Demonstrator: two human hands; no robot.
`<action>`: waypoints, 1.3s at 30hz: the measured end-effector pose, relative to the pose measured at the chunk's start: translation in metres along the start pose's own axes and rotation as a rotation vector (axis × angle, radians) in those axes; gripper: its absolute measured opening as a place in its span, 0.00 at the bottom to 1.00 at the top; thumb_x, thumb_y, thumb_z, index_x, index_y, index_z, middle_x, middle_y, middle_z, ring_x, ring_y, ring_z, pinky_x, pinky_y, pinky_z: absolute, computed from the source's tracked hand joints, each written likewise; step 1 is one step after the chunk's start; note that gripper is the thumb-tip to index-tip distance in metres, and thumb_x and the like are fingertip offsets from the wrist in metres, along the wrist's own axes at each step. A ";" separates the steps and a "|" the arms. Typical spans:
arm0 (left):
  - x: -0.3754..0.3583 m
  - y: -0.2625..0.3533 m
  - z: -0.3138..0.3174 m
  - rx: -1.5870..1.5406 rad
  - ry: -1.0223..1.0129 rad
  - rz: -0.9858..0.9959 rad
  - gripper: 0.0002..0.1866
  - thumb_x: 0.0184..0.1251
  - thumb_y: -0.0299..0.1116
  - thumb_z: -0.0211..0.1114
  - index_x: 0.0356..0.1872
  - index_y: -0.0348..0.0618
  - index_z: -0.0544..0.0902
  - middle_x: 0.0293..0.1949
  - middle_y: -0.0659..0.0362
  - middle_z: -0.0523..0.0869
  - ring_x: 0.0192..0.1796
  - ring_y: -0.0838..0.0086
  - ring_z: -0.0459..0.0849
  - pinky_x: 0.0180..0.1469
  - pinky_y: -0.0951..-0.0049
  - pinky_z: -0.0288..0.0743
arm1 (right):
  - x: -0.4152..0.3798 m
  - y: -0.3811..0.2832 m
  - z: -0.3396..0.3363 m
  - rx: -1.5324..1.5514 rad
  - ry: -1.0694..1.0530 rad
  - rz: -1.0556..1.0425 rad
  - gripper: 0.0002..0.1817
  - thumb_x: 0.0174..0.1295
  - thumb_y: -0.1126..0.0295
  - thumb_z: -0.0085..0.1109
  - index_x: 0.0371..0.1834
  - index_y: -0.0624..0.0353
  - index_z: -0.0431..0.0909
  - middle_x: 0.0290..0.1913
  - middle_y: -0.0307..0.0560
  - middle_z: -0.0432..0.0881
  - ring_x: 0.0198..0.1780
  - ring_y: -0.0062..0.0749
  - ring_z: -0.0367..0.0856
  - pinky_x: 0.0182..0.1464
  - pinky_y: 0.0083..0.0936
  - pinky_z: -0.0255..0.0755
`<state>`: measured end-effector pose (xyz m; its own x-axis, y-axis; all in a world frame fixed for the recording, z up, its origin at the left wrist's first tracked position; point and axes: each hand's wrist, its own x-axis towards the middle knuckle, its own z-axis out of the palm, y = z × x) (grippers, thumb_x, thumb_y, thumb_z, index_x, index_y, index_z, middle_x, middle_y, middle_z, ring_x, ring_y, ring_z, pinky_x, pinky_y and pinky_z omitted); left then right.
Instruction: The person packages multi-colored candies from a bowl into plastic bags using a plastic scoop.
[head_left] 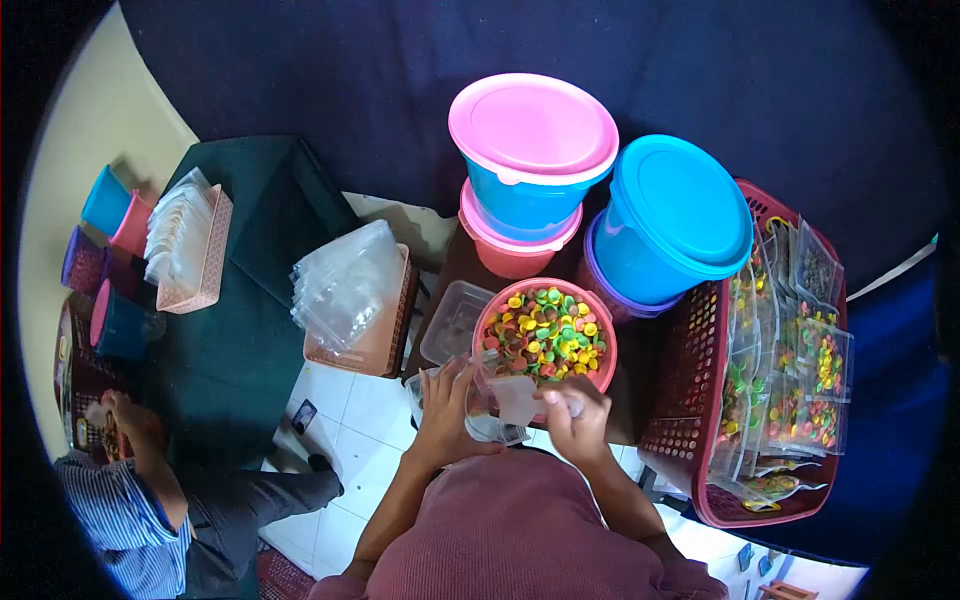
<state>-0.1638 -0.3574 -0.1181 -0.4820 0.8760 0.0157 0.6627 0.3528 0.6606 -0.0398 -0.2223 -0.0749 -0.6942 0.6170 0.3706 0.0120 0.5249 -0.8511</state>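
Note:
Near the body, my left hand (445, 412) is curved around a clear plastic bag (482, 422), with its fingers pointing up beside the pink tub. My right hand (577, 415) is closed on the handle of a translucent scoop (514, 399), whose blade points left to the bag's opening. Just beyond both hands, a round pink tub (607, 374) holds many small green, yellow, red and brown cup-shaped pieces (550, 330). A shallow clear container (457, 322) lies left of the tub. What the bag holds is hard to make out.
Lidded pink-and-blue tubs (535, 130) and a blue tub (680, 220) stand behind. At right, a maroon basket (690, 390) holds filled bags (825, 360). Empty bags (350, 285) fill a left basket (400, 330). Another person (130, 520) sits at far left beside a green-covered table (235, 370).

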 end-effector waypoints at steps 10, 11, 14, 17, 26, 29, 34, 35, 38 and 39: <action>-0.011 -0.022 -0.012 0.007 0.153 -0.016 0.65 0.12 0.49 0.79 0.61 0.41 0.52 0.59 0.46 0.58 0.63 0.53 0.55 0.61 0.41 0.37 | 0.049 0.034 0.037 -0.265 0.181 -0.095 0.09 0.57 0.68 0.51 0.24 0.62 0.75 0.17 0.53 0.76 0.17 0.38 0.77 0.18 0.29 0.67; -0.010 -0.024 -0.014 0.011 0.150 -0.013 0.65 0.12 0.49 0.79 0.61 0.41 0.52 0.59 0.46 0.58 0.63 0.53 0.55 0.61 0.41 0.37 | 0.046 0.036 0.048 -0.299 0.141 -0.111 0.09 0.56 0.68 0.53 0.25 0.62 0.76 0.17 0.53 0.76 0.17 0.40 0.76 0.17 0.29 0.67; -0.011 -0.029 -0.017 0.003 0.153 0.009 0.65 0.13 0.50 0.79 0.62 0.41 0.52 0.59 0.46 0.59 0.63 0.53 0.55 0.61 0.41 0.36 | 0.043 0.045 0.059 -0.321 0.165 -0.132 0.08 0.55 0.68 0.53 0.24 0.62 0.76 0.17 0.51 0.76 0.16 0.40 0.76 0.18 0.30 0.67; -0.011 -0.033 -0.024 0.020 0.115 -0.022 0.65 0.12 0.50 0.79 0.62 0.41 0.51 0.59 0.46 0.58 0.63 0.53 0.54 0.61 0.41 0.36 | 0.039 0.051 0.044 -0.335 0.214 -0.039 0.09 0.57 0.69 0.51 0.26 0.62 0.78 0.19 0.51 0.78 0.17 0.38 0.78 0.20 0.30 0.69; -0.009 -0.051 -0.041 0.035 0.066 -0.024 0.65 0.11 0.50 0.79 0.62 0.44 0.51 0.60 0.48 0.58 0.64 0.54 0.54 0.62 0.41 0.34 | 0.052 0.033 0.012 -0.212 0.345 0.208 0.13 0.60 0.68 0.47 0.23 0.64 0.76 0.15 0.51 0.75 0.17 0.34 0.77 0.19 0.26 0.67; -0.004 -0.048 -0.042 0.036 0.037 -0.008 0.65 0.11 0.49 0.79 0.62 0.45 0.51 0.60 0.48 0.57 0.64 0.54 0.54 0.62 0.41 0.33 | 0.067 0.038 0.032 -0.176 0.467 0.030 0.16 0.62 0.68 0.45 0.21 0.68 0.73 0.12 0.43 0.70 0.16 0.18 0.68 0.18 0.20 0.61; -0.001 -0.041 -0.039 0.039 0.000 0.004 0.65 0.12 0.48 0.79 0.62 0.45 0.50 0.59 0.48 0.57 0.63 0.53 0.53 0.62 0.41 0.33 | 0.065 0.074 0.045 -0.136 0.521 0.145 0.17 0.62 0.66 0.46 0.22 0.66 0.74 0.13 0.45 0.71 0.15 0.22 0.69 0.18 0.23 0.62; -0.002 -0.040 -0.039 0.038 0.001 0.001 0.65 0.12 0.48 0.79 0.62 0.45 0.50 0.59 0.48 0.57 0.63 0.53 0.53 0.62 0.41 0.33 | 0.061 0.078 0.041 -0.074 0.583 0.201 0.16 0.61 0.66 0.47 0.21 0.65 0.75 0.13 0.48 0.72 0.14 0.25 0.71 0.18 0.26 0.62; -0.005 -0.038 -0.036 0.053 -0.008 -0.032 0.66 0.12 0.48 0.79 0.63 0.45 0.50 0.60 0.48 0.57 0.64 0.53 0.53 0.62 0.41 0.33 | 0.052 0.079 0.017 -0.019 0.617 0.246 0.18 0.62 0.65 0.45 0.20 0.68 0.73 0.11 0.42 0.69 0.15 0.17 0.67 0.17 0.22 0.60; -0.007 -0.038 -0.034 0.049 0.006 -0.033 0.66 0.12 0.48 0.79 0.63 0.45 0.50 0.60 0.48 0.57 0.64 0.54 0.53 0.62 0.42 0.34 | 0.049 0.082 0.008 -0.046 0.603 0.231 0.18 0.62 0.65 0.45 0.20 0.68 0.73 0.11 0.41 0.68 0.15 0.16 0.66 0.17 0.20 0.60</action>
<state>-0.2055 -0.3880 -0.1175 -0.5074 0.8617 -0.0009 0.6735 0.3973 0.6233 -0.0782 -0.1539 -0.1299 -0.1438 0.9312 0.3350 0.1528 0.3554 -0.9222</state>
